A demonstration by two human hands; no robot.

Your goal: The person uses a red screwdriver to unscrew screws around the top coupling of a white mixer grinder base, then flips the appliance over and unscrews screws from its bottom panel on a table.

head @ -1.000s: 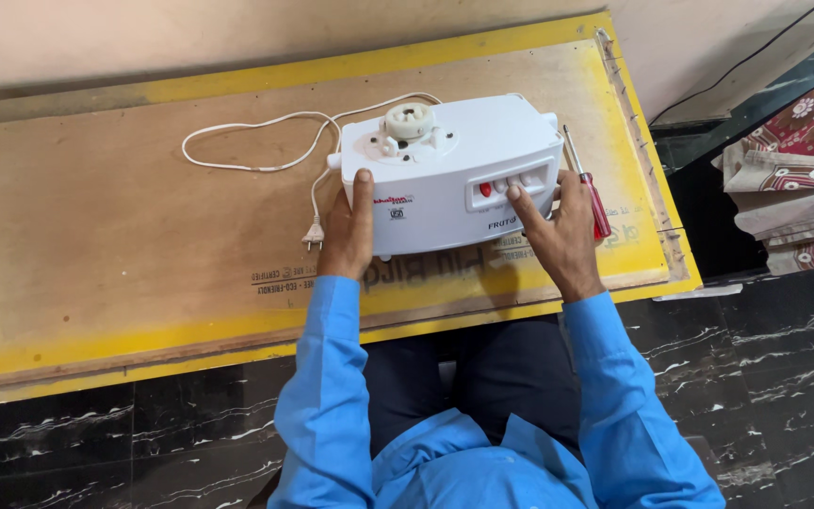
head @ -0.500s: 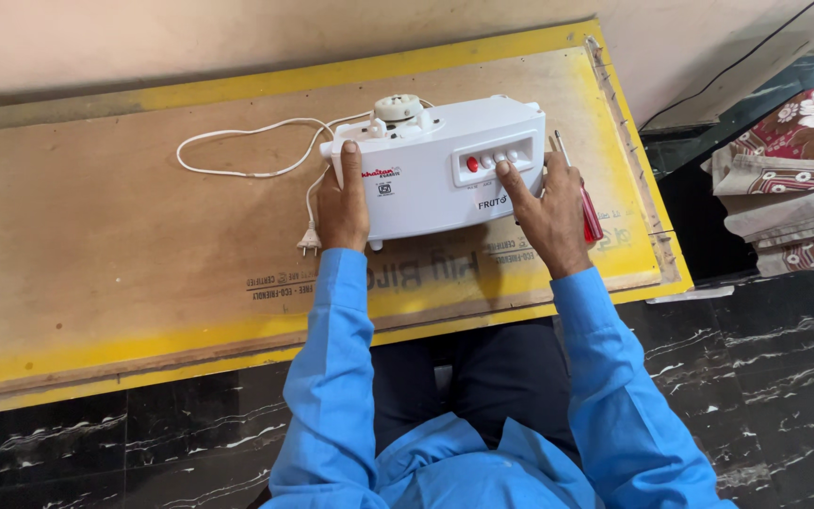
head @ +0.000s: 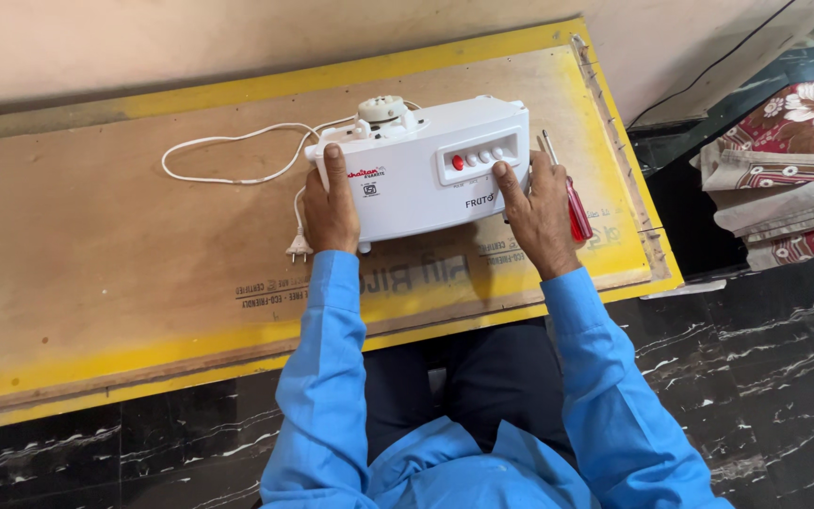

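A white appliance base [head: 426,174] with a row of buttons, one of them red, and a round coupling on top lies on a plywood board [head: 124,254]. My left hand [head: 330,203] grips its left end. My right hand [head: 539,209] holds its right end, fingers against the side by the button panel. A white power cord [head: 228,155] loops off to the left, and its plug [head: 299,247] rests on the board beside my left wrist. A red-handled screwdriver [head: 572,203] lies just right of my right hand.
The board has yellow edges and rests over a black marble floor [head: 765,358]. Folded patterned cloths [head: 784,179] are stacked at the right. A black cable [head: 708,71] runs along the wall at the upper right. My legs sit below the board's near edge.
The appliance base has been tipped and pushed a little away from me, so its front face with the buttons stands more upright. Both hands stayed on its ends.
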